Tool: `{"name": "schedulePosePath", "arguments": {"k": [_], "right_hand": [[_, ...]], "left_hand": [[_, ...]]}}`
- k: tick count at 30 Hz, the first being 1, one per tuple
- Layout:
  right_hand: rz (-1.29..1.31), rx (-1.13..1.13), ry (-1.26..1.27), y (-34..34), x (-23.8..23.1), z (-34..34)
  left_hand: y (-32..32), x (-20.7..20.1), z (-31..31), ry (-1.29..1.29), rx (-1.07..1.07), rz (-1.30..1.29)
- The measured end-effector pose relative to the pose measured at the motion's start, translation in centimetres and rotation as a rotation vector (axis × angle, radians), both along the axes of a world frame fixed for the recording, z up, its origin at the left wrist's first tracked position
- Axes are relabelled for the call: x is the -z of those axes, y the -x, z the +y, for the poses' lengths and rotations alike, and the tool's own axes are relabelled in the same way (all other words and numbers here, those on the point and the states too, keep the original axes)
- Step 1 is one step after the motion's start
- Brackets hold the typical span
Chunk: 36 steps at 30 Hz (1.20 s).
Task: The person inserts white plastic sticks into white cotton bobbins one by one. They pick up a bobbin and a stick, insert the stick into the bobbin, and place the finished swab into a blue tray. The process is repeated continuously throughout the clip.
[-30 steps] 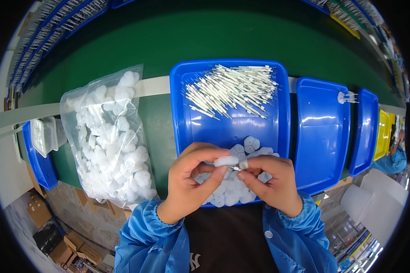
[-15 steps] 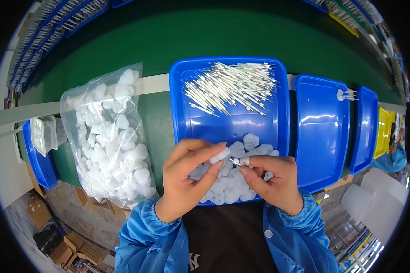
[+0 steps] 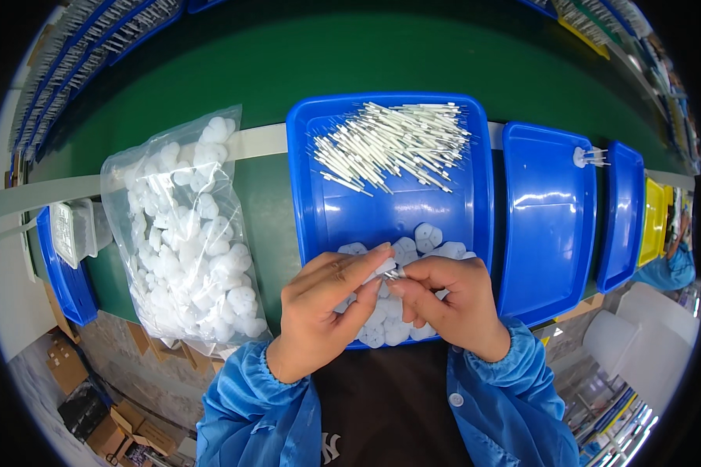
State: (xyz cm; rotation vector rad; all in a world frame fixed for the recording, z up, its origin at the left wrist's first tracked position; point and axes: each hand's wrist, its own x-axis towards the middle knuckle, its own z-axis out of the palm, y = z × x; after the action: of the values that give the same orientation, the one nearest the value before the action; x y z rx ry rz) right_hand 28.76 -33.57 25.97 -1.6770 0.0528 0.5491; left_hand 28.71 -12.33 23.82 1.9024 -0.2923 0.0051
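Over the near end of a blue tray (image 3: 475, 226), my left hand (image 3: 323, 311) pinches a small white round plastic part (image 3: 385, 269) between thumb and fingers. My right hand (image 3: 452, 300) meets it from the right, its fingertips closed on a thin white pin (image 3: 397, 274) whose tip touches the part. Under both hands lies a heap of the same white round parts (image 3: 393, 327). At the tray's far end is a loose pile of white pins (image 3: 393, 144).
A clear plastic bag full of white round parts (image 3: 195, 233) lies left of the tray. To the right stand a second blue tray (image 3: 545, 233) holding one assembled piece (image 3: 588, 157), a third blue tray (image 3: 621, 218) and a yellow bin (image 3: 654, 218). A small blue bin (image 3: 62, 268) sits far left.
My hands have closed together and dropped slightly toward me; the white part, held higher and plainly visible a second ago, is now tucked between my fingertips against the pin.
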Motion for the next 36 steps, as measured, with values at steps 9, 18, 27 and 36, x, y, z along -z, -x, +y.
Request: {"name": "schedulePosePath", "arguments": {"k": [9, 18, 27, 36], "right_hand": [[-0.841, -0.072, 0.574, -0.2, 2.1, 0.5], [-0.887, -0.035, 0.483, -0.4, 2.4, 0.8], [-0.733, -0.026, 0.281, 0.3, 2.7, -0.7], [-0.291, 0.077, -0.192, 0.5, 2.8, -1.0]], "left_hand": [[0.2, -0.4, 0.1, -0.256, -0.004, -0.148], [0.7, -1.2, 0.0, -0.263, -0.001, -0.027], [0.8, -0.2, 0.4, 0.125, 0.100, 0.286], [0.5, -0.5, -0.6, -0.024, 0.027, -0.112]]}}
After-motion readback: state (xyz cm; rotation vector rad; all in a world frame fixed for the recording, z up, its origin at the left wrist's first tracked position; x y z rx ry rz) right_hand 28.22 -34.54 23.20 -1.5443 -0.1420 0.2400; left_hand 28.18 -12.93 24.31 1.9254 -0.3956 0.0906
